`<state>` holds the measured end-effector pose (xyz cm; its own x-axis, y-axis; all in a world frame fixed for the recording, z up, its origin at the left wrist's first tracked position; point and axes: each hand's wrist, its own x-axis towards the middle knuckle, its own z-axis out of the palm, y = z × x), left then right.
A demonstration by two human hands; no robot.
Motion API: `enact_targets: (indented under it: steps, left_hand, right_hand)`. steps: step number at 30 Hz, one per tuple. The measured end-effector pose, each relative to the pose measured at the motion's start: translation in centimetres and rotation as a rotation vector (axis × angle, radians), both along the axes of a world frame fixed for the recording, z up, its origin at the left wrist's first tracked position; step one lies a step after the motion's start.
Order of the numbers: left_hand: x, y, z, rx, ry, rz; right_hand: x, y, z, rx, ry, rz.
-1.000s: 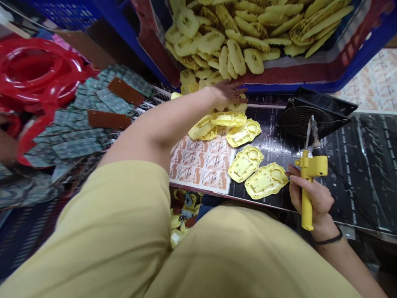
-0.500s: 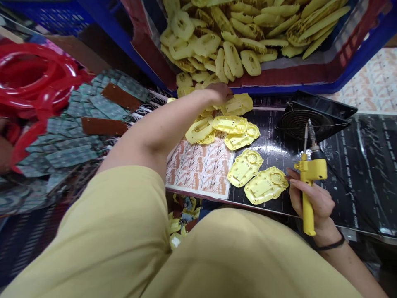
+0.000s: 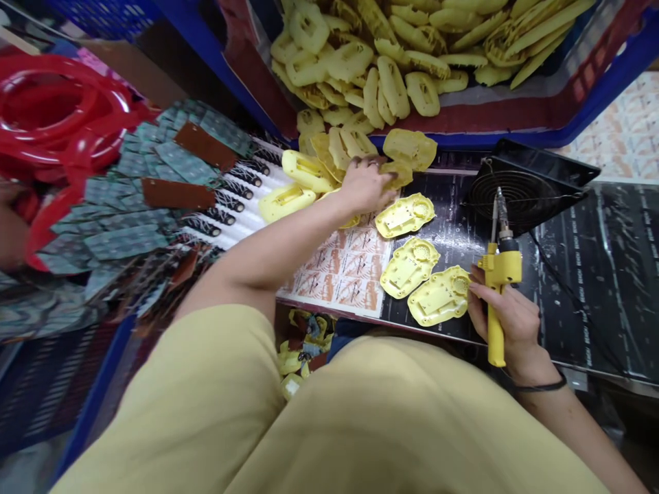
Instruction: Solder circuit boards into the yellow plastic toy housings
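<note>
My right hand (image 3: 507,315) is wrapped round the handle of a yellow soldering gun (image 3: 503,267), its metal tip pointing up and away. At the work surface's far side, my left hand (image 3: 366,184) has its fingers curled over a yellow plastic shell (image 3: 400,174), partly hidden by the hand. Another yellow shell (image 3: 410,148) lies just beyond it. Nearer me, three yellow shells rest with their inner sides up: a far one (image 3: 406,215), a middle one (image 3: 409,267) and a near one (image 3: 438,296) beside my right fingertips. More shells (image 3: 307,171) lie left of my left hand.
A blue crate (image 3: 515,137) full of yellow shells stands behind the work surface. A black fan (image 3: 515,182) with a cable sits behind the soldering gun. Green circuit boards (image 3: 123,237) with wires are piled at left, near red plastic rings (image 3: 62,116).
My left hand has drawn back from the crate's edge toward me, over the shells. The soldering gun in my right hand has shifted slightly left and up in view.
</note>
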<state>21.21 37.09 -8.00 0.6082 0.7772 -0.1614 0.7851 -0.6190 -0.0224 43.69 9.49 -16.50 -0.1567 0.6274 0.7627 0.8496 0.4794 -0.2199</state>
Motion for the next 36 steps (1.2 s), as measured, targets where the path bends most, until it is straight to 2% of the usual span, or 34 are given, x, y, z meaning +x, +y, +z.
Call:
enact_targets:
  steps: [3,7,10,15,17,20,25,27,30,33,36]
  left_hand:
    - [0.5,-1.4,-2.0,0.063,-0.160,-0.068]
    - [-1.0,-3.6,-3.7,-0.077,-0.260,-0.205]
    - [-2.7,-6.0,-4.0,-0.067,-0.288,-0.226]
    - [-4.4,-11.9,-4.2,-0.152,-0.224,-0.490]
    - [-4.1,-13.4,-4.6,-0.173,-0.156,-0.524]
    - [-2.3,-13.1,-4.7,-0.138,-0.099,-0.497]
    - [1.1,-8.6,-3.9,-0.115,-0.117,-0.485]
    - [1.6,-7.5,-3.7,-0.123,-0.142,-0.502]
    - [1.4,-7.4,-3.3,-0.122,-0.160,-0.474]
    - [-0.7,-8.1,-2.3,-0.040,-0.227,-0.297]
    - [-5.2,-8.4,-0.5,0.090,-0.273,0.034]
  right_hand:
    - [0.3,0.0,0.0,0.004,-0.049,0.001]
    - [0.7,0.0,-0.2,-0.091,-0.070,0.132]
    - [0.6,0.2,-0.4,-0.132,-0.090,0.171]
    - [0.2,0.2,-0.2,-0.090,-0.170,0.074]
    - [0.1,0.0,-0.2,-0.068,-0.206,0.017]
    - [-0.1,-0.5,-0.5,-0.065,-0.210,-0.076]
    - [-0.8,-0.3,-1.3,-0.007,-0.227,-0.268]
    - [-1.6,0.2,-1.4,0.011,-0.240,-0.328]
    - [-2.6,1.0,-1.3,0.021,-0.231,-0.337]
    - [-2.2,1.1,-1.2,0.010,-0.199,-0.267]
    - [-0.1,0.6,-1.6,0.011,-0.173,-0.152]
